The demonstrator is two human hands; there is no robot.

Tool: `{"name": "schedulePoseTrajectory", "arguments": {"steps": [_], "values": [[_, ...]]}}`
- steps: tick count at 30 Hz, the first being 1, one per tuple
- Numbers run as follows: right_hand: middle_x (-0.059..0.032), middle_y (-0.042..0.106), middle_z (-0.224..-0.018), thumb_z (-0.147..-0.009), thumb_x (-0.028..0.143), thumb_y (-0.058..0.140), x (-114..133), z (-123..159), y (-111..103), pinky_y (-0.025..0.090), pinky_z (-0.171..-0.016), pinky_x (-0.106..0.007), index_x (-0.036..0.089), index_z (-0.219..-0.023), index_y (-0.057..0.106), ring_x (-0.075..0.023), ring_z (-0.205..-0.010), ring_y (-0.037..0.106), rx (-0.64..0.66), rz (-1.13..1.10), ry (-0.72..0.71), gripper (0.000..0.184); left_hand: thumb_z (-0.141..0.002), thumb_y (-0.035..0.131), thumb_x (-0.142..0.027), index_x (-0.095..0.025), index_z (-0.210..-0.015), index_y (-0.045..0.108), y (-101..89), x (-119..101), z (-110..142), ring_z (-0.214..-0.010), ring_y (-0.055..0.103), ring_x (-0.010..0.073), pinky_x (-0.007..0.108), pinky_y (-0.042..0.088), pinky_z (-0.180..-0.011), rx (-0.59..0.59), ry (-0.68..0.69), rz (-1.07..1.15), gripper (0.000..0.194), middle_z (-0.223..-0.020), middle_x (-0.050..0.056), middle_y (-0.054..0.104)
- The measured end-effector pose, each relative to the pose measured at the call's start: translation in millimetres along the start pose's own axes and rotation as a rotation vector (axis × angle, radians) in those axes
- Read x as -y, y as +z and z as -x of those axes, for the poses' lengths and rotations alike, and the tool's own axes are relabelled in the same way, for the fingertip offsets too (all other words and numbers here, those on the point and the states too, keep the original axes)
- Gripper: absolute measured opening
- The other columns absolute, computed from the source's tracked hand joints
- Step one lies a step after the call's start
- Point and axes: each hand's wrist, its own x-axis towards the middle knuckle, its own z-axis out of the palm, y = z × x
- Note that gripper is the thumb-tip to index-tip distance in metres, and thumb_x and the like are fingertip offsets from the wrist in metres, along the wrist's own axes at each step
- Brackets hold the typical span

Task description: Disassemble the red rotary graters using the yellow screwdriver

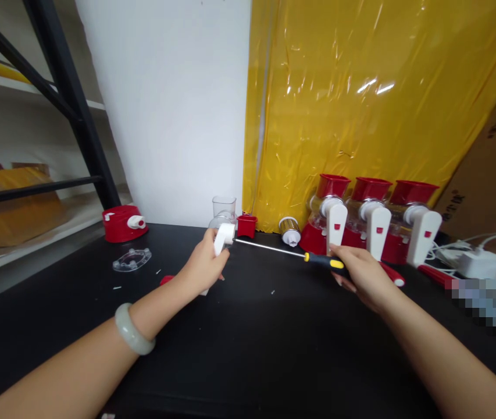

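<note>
My left hand is closed around a white crank handle, held above the black table. A bit of red shows below my left wrist, mostly covered. In my right hand is a screwdriver with a black and yellow grip. Its long metal shaft points left, and the tip is at the round white end of the crank handle; whether it touches a screw cannot be made out. Behind my left hand stands a clear plastic hopper, partly hidden, beside a small red part.
Three red and white rotary graters stand at the right, near white cables and a white adapter. A grater drum lies at the back. At left are a red base, a clear ring and a black shelf frame.
</note>
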Motion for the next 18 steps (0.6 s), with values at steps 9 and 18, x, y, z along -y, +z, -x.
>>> {"name": "schedulePoseTrajectory", "arguments": {"steps": [9, 18], "values": [[0.0027, 0.049, -0.042, -0.086, 0.049, 0.047, -6.9, -3.3, -2.8, 0.027, -0.038, -0.022, 0.019, -0.062, 0.055, -0.0097, -0.036, 0.039, -0.097, 0.243, -0.115, 0.039, -0.076, 0.054, -0.021, -0.019, -0.105, 0.042, 1.9, 8.9, -4.1, -0.038, 0.053, 0.0115, 0.023, 0.045, -0.041, 0.051, -0.036, 0.040, 0.031, -0.061, -0.006, 0.050], [0.0018, 0.053, -0.046, -0.088, 0.043, 0.046, -1.0, 2.6, -3.2, 0.033, -0.042, -0.023, 0.019, -0.062, 0.055, -0.0111, -0.041, 0.045, -0.179, 0.464, -0.371, 0.036, -0.074, 0.053, -0.017, -0.020, -0.103, 0.042, 2.9, 7.0, -5.3, -0.038, 0.051, 0.0134, 0.025, 0.047, -0.039, 0.107, -0.126, 0.075, 0.031, -0.053, -0.007, 0.047]]}}
